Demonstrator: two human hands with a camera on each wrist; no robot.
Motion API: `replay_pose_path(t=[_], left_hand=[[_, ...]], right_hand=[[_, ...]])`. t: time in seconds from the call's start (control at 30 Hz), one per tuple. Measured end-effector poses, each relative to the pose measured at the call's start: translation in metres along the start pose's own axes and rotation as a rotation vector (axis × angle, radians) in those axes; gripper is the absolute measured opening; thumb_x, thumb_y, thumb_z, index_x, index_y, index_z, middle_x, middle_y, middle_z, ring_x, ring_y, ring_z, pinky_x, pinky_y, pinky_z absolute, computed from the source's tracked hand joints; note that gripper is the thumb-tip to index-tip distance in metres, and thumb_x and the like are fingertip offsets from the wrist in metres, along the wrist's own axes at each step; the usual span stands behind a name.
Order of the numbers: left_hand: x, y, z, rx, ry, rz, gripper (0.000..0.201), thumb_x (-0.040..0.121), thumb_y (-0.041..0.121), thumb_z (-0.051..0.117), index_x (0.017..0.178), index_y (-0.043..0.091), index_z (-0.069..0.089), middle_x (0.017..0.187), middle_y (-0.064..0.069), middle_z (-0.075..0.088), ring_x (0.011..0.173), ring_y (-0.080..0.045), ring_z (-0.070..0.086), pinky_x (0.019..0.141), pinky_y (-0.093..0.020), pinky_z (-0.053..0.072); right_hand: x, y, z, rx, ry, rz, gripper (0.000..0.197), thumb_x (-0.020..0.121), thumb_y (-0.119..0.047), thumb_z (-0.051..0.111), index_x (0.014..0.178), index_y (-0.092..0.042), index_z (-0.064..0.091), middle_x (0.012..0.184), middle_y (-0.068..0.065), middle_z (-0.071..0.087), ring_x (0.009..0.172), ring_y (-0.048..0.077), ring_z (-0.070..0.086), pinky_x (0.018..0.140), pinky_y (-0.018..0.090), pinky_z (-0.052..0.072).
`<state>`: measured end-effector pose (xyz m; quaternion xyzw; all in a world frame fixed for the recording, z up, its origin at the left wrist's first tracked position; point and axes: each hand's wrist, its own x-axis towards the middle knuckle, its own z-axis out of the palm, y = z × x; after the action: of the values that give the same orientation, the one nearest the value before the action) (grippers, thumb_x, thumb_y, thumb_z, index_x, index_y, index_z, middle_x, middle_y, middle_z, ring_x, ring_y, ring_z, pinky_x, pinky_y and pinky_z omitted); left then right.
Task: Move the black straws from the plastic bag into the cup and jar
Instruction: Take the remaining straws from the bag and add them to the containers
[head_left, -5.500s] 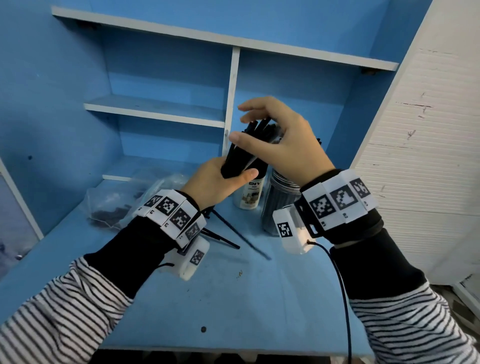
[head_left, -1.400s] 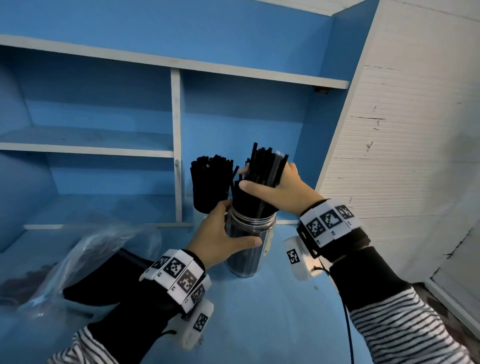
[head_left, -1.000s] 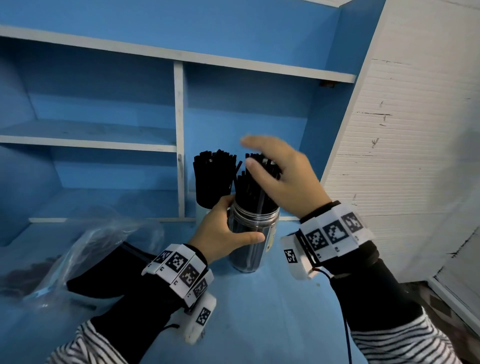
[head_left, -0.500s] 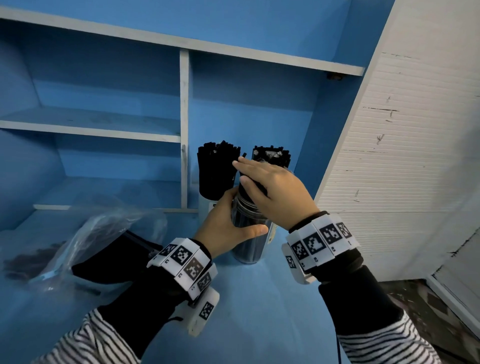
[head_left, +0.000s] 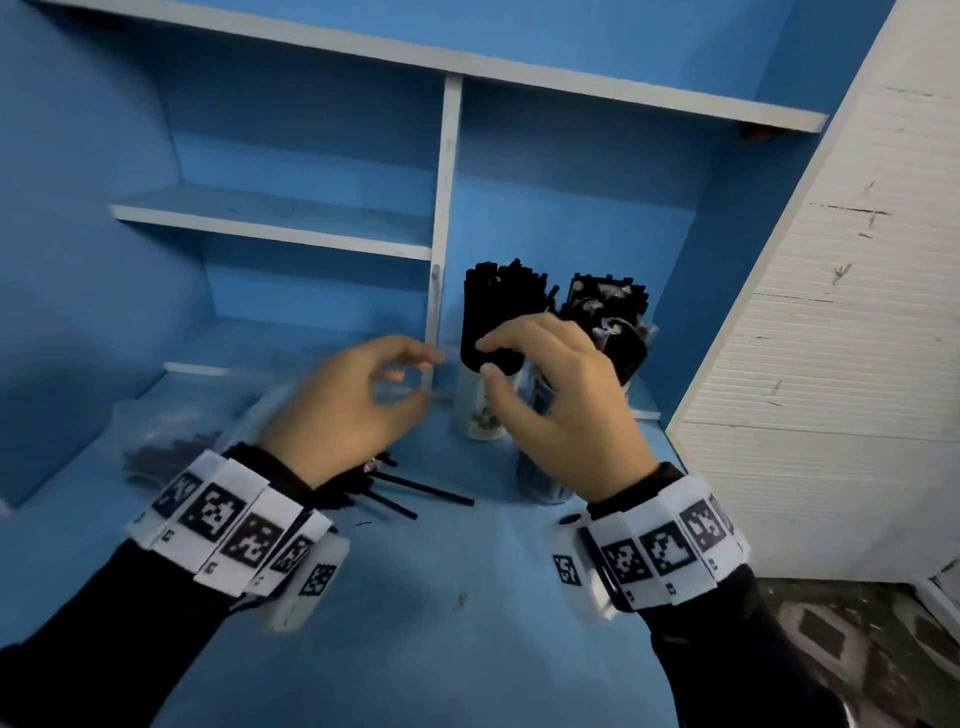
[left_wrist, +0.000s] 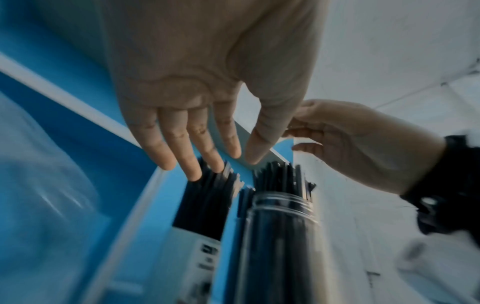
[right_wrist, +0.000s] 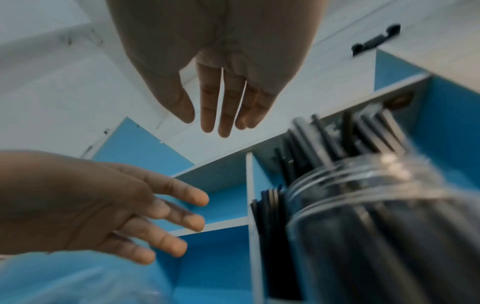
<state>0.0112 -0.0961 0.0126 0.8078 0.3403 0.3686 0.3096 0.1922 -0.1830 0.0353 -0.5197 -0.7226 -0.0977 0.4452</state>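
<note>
A white cup (head_left: 478, 415) packed with black straws (head_left: 498, 317) stands upright at the back of the blue table. Right of it, a clear jar (head_left: 540, 483) also holds upright black straws (head_left: 608, 312); my right hand hides most of the jar. Hovering just in front of the cup and jar, my right hand (head_left: 488, 358) has relaxed fingers and holds nothing. My left hand (head_left: 415, 379) hangs left of the cup with loosely curled fingers, empty too. A few loose straws (head_left: 415, 488) lie on the table under my left wrist. The plastic bag (head_left: 171, 441) lies at the left.
White-edged blue shelves (head_left: 270, 234) and a vertical divider (head_left: 441, 234) rise behind the cup. A white panel (head_left: 831, 338) closes the right side. Bare blue tabletop (head_left: 441, 623) stretches toward me.
My left hand has let go of the jar and drawn back to the left. My right hand has come off the straws in the jar and pulled toward me.
</note>
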Motion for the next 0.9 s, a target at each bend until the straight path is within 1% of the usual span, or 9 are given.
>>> replay_pose_path(t=[0.07, 0.13, 0.27, 0.33, 0.4, 0.53, 0.7, 0.8, 0.9], left_hand=[[-0.008, -0.006, -0.025, 0.126, 0.042, 0.001, 0.032, 0.084, 0.013, 0.07, 0.105, 0.035, 0.065, 0.111, 0.018, 0.065, 0.104, -0.004, 0.059, 0.09, -0.004, 0.036], [-0.015, -0.012, -0.048, 0.223, 0.055, -0.016, 0.028, 0.079, 0.026, 0.071, 0.102, 0.041, 0.064, 0.112, 0.012, 0.065, 0.106, -0.008, 0.058, 0.096, -0.017, 0.038], [-0.027, -0.039, -0.077, 0.343, -0.122, -0.18, 0.033, 0.062, 0.054, 0.058, 0.094, 0.06, 0.057, 0.117, 0.003, 0.063, 0.114, -0.015, 0.055, 0.098, -0.028, 0.039], [-0.032, -0.049, -0.08, 0.339, -0.195, -0.222, 0.04, 0.067, 0.044, 0.062, 0.093, 0.073, 0.051, 0.12, 0.001, 0.063, 0.112, -0.02, 0.058, 0.099, -0.034, 0.044], [-0.034, -0.058, -0.08, 0.289, -0.181, -0.225, 0.055, 0.077, 0.02, 0.069, 0.096, 0.07, 0.054, 0.121, 0.005, 0.064, 0.111, -0.018, 0.059, 0.098, -0.032, 0.045], [-0.037, -0.076, -0.08, 0.259, -0.087, -0.218, 0.052, 0.083, 0.002, 0.063, 0.1, 0.051, 0.065, 0.125, 0.01, 0.063, 0.116, -0.013, 0.057, 0.099, -0.031, 0.044], [-0.038, -0.078, -0.079, 0.141, 0.0, -0.186, 0.051, 0.086, 0.004, 0.065, 0.102, 0.052, 0.066, 0.125, 0.015, 0.062, 0.116, -0.007, 0.056, 0.096, -0.027, 0.046], [-0.036, -0.078, -0.075, 0.119, -0.005, -0.176, 0.053, 0.086, 0.005, 0.065, 0.103, 0.054, 0.065, 0.126, 0.016, 0.062, 0.121, -0.008, 0.054, 0.104, -0.033, 0.044], [-0.034, -0.078, -0.072, 0.117, 0.008, -0.184, 0.051, 0.085, 0.004, 0.064, 0.109, 0.049, 0.066, 0.124, 0.017, 0.063, 0.12, -0.007, 0.055, 0.102, -0.025, 0.041]], right_hand=[[-0.009, -0.002, 0.018, 0.071, -0.209, 0.116, 0.02, 0.091, -0.022, 0.06, 0.108, -0.014, 0.065, 0.108, -0.002, 0.063, 0.101, 0.012, 0.054, 0.086, 0.02, 0.041], [-0.016, 0.003, 0.038, 0.036, -0.488, 0.251, 0.03, 0.091, -0.029, 0.061, 0.119, -0.017, 0.06, 0.119, -0.002, 0.06, 0.11, 0.012, 0.052, 0.091, 0.019, 0.04], [-0.026, 0.017, 0.073, -0.101, -0.85, 0.396, 0.042, 0.09, -0.032, 0.062, 0.128, -0.017, 0.051, 0.131, 0.002, 0.054, 0.119, 0.02, 0.051, 0.099, 0.034, 0.045], [-0.028, 0.019, 0.086, -0.13, -0.954, 0.429, 0.04, 0.089, -0.029, 0.063, 0.124, -0.016, 0.05, 0.127, 0.005, 0.055, 0.113, 0.025, 0.055, 0.093, 0.036, 0.048], [-0.028, 0.019, 0.095, -0.176, -1.006, 0.434, 0.036, 0.088, -0.024, 0.064, 0.119, -0.016, 0.048, 0.121, 0.006, 0.058, 0.105, 0.027, 0.057, 0.084, 0.035, 0.05], [-0.024, 0.017, 0.105, -0.213, -0.927, 0.39, 0.022, 0.083, -0.009, 0.056, 0.096, -0.024, 0.046, 0.101, 0.003, 0.065, 0.088, 0.027, 0.061, 0.075, 0.037, 0.054], [-0.014, 0.004, 0.111, 0.14, -0.62, 0.29, 0.011, 0.085, -0.007, 0.065, 0.085, -0.018, 0.062, 0.085, -0.004, 0.063, 0.077, 0.014, 0.058, 0.069, 0.015, 0.044], [-0.005, -0.005, 0.123, 0.231, -0.483, 0.29, 0.009, 0.085, -0.006, 0.066, 0.089, -0.012, 0.071, 0.084, -0.008, 0.065, 0.082, 0.008, 0.06, 0.076, 0.004, 0.042], [0.006, -0.01, 0.138, 0.227, -0.522, 0.307, 0.017, 0.088, -0.012, 0.066, 0.104, -0.011, 0.072, 0.102, -0.002, 0.07, 0.098, 0.012, 0.062, 0.093, 0.017, 0.045]])
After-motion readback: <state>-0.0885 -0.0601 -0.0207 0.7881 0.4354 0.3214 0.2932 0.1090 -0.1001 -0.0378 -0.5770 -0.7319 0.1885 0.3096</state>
